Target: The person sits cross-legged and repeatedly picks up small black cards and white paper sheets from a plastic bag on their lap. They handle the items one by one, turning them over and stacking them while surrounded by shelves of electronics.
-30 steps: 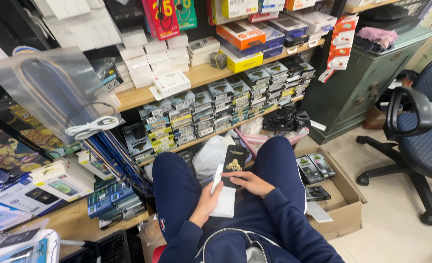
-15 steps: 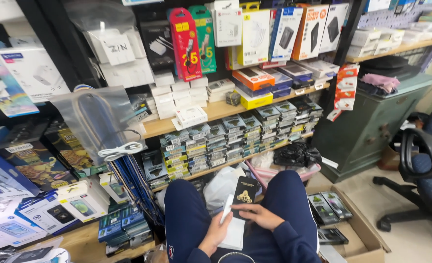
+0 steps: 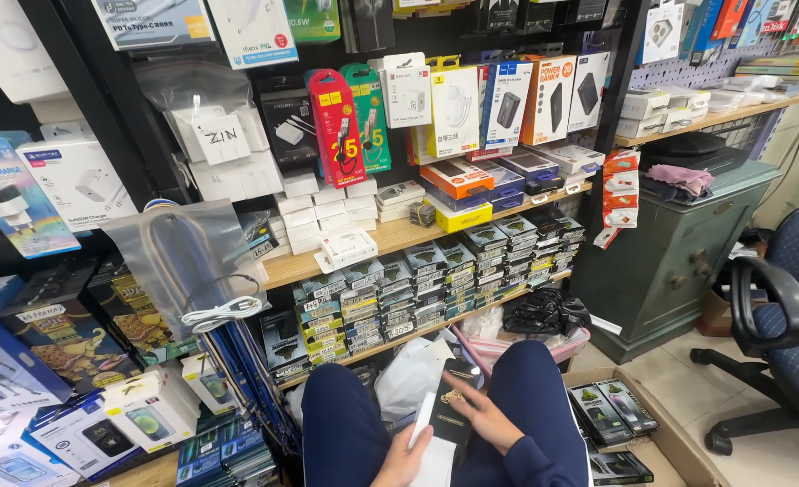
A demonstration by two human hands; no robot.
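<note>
You are seated low in a crowded phone-accessory shop, facing wooden shelves (image 3: 390, 236) stacked with small boxed goods, with carded chargers and power banks hung above on a dark pegboard and clear bags of white cable (image 3: 223, 314) hanging at the left. In the head view, the only view there is, a green metal cabinet (image 3: 679, 243) stands at the right end of the shelves, a blue office chair (image 3: 791, 334) sits beyond it, and an open cardboard box (image 3: 634, 428) of flat packaged items lies on the floor by your right knee. Your knees in dark blue trousers fill the bottom middle, with a white plastic bag (image 3: 408, 379) between them and the lowest shelf. Your left hand (image 3: 406, 460) is curled around the lower edge of a thin white flat pack (image 3: 424, 424), which stands on edge over your lap. Your right hand (image 3: 480, 415) lies with fingers spread flat on a slim black package with gold print (image 3: 453, 401), pressing it against the white one; it is a flat hold, not a pinch. Both items sit over your lap, just in front of the lowest shelf edge. To my eye you are in the middle of sorting or pairing the two packs, still in hand. The next move seems to call for a firmer grip on the black package with your right hand, so the two can be parted cleanly without either sliding off your knees.
</note>
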